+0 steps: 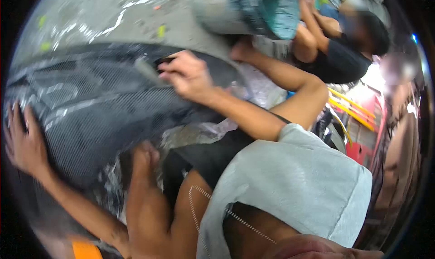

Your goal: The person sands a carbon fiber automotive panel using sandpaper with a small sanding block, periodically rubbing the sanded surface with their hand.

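Observation:
A large, curved black panel [104, 109] with a fine woven pattern lies in front of me, wet or shiny in places. My left hand [28, 143] rests flat on its left end with the fingers spread. Near the panel's upper edge, my right hand [188, 75] is closed around a small tool [147, 70]. A dark handle end shows at the fingers, and a pale, flat, blade-like part points left over the panel. Motion blur hides the tool's exact kind and whether it touches the surface.
Clear plastic sheeting [267, 84] lies under and beside the panel. A tipped grey-green bucket [226, 9] is on the wet floor beyond. Another person in black [333, 61] sits at upper right, near yellow bars [353, 109] and a red frame [362, 152]. Something orange [86, 250] shows below.

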Action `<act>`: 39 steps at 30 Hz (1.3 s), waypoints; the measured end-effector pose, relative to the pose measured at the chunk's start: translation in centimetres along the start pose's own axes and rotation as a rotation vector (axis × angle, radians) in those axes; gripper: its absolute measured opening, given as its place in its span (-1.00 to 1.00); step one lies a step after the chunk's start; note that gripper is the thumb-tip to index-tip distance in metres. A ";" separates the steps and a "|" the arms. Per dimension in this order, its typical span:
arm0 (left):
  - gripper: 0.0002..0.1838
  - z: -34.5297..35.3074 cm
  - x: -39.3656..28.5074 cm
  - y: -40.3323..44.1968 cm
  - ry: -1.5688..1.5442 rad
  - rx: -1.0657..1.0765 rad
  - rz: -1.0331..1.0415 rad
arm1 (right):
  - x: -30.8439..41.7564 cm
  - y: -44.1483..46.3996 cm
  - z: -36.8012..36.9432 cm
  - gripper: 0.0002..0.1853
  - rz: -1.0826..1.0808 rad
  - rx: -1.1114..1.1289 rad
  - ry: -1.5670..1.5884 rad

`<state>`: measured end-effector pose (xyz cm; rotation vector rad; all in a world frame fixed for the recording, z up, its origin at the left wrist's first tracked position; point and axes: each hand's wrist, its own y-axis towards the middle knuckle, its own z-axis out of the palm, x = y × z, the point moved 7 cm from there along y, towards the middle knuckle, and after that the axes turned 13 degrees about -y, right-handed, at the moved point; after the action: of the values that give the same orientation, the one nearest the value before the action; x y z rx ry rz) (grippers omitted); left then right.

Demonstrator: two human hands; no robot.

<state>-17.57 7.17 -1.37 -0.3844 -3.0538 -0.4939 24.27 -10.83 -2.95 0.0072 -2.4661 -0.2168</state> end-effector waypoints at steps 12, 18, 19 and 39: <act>-0.41 1.1 0.9 0.1 -0.039 0.051 -0.018 | 0.1 1.4 0.8 -0.82 -0.112 -0.030 -0.073; -0.41 1.3 0.5 0.0 -0.138 0.079 -0.022 | -0.2 1.0 0.9 -0.82 -0.055 -0.018 -0.019; -0.39 0.7 0.0 0.2 -0.112 0.057 -0.008 | -0.3 0.4 0.4 -0.83 -0.074 -0.028 -0.028; -0.39 1.0 1.8 0.9 0.050 0.043 0.030 | -0.3 1.4 0.9 -0.80 -0.060 0.002 -0.006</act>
<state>-19.07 8.71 -1.97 -0.4093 -3.0003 -0.4295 23.99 -9.29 -3.61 0.0818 -2.4741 -0.2400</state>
